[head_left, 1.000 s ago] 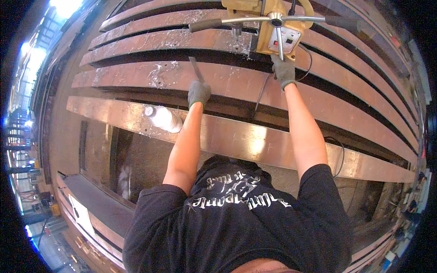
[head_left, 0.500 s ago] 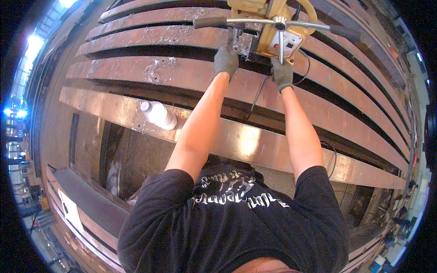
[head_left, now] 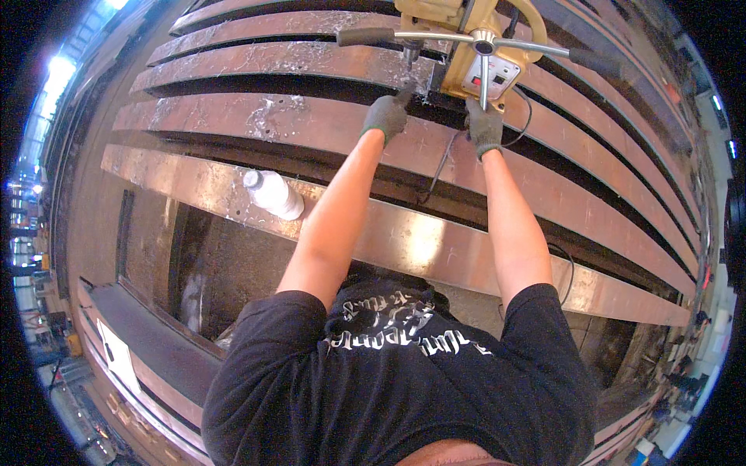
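A yellow magnetic drill press (head_left: 454, 74) stands on the rust-brown steel beams at the top of the view. Its three-spoked feed handle (head_left: 483, 43) has dark grips on two visible ends. The lower spoke runs down to my right hand (head_left: 486, 128), gloved in grey and closed around its end. My gloved left hand (head_left: 385, 116) is over a beam, just below the drill's bit (head_left: 410, 53). Its fingers look closed, and a dark narrow shape sticks out from them toward the bit; whether this is a finger or a held thing is unclear.
A white bottle with a grey cap (head_left: 273, 194) rests on the nearest beam (head_left: 423, 241), left of my left forearm. Metal shavings (head_left: 272, 113) lie scattered over the beams. Dark gaps separate the beams. A black cable (head_left: 439, 167) hangs from the drill across them.
My left hand has drawn back a little toward me from beneath the drill's bit, which shows more now. My right hand stays at the handle. The view has shifted slightly.
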A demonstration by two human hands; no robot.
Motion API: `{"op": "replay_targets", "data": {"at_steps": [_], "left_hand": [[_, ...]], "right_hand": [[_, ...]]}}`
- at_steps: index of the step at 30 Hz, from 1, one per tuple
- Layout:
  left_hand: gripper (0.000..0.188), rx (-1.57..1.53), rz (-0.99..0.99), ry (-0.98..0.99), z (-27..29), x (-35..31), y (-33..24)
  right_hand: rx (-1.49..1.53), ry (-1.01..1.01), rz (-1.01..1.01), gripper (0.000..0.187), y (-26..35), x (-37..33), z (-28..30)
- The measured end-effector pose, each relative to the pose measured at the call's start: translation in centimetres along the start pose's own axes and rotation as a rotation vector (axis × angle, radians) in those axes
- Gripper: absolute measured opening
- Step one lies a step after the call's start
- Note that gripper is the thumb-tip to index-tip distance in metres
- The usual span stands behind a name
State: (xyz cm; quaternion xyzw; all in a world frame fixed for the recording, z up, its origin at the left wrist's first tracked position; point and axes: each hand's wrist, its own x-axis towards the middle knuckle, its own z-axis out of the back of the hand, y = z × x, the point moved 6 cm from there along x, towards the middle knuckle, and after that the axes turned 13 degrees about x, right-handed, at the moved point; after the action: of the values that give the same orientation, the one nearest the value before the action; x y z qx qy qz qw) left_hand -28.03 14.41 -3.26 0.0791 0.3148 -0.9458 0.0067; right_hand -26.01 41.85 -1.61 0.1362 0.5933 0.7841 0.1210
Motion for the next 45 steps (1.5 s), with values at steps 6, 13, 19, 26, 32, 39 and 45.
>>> {"op": "replay_targets", "data": {"at_steps": [6, 13, 19, 26, 32, 39, 45], "left_hand": [[0.031, -0.479, 0.271, -0.289, 3.1, -4.0, -0.6], [0.032, 0.337, 0.042, -0.095, 1.0, -4.6, 2.6], [0.035, 0.497, 0.328, -0.273, 3.9, -9.7, 8.8], [0.058, 0.288, 0.018, -0.862, 8.7, -12.9, 2.2], [0.057, 0.038, -0.611, -1.287, 18.6, -16.7, -15.4], [0.075, -0.077, -1.290, -0.692, 16.6, -13.1, -35.6], [0.049, -0.097, -1.105, -0.243, 16.2, -11.1, -40.2]], "right_hand": [[0.068, -0.047, 0.038, 0.040, -0.8, 0.5, 0.4], [0.042, -0.036, 0.031, 0.047, -0.6, 0.3, 0.4], [0.244, 0.099, -0.224, 0.039, 1.1, -1.6, 0.0], [0.125, 0.123, -0.091, 0.038, 0.7, -0.7, 1.7], [-0.074, 0.137, -0.036, 0.057, 1.9, -1.7, 3.3], [-0.136, -0.202, 0.136, 0.056, 3.9, -8.0, 4.9], [-0.533, -0.446, 0.110, 0.063, -0.4, -18.0, -0.7]]}}
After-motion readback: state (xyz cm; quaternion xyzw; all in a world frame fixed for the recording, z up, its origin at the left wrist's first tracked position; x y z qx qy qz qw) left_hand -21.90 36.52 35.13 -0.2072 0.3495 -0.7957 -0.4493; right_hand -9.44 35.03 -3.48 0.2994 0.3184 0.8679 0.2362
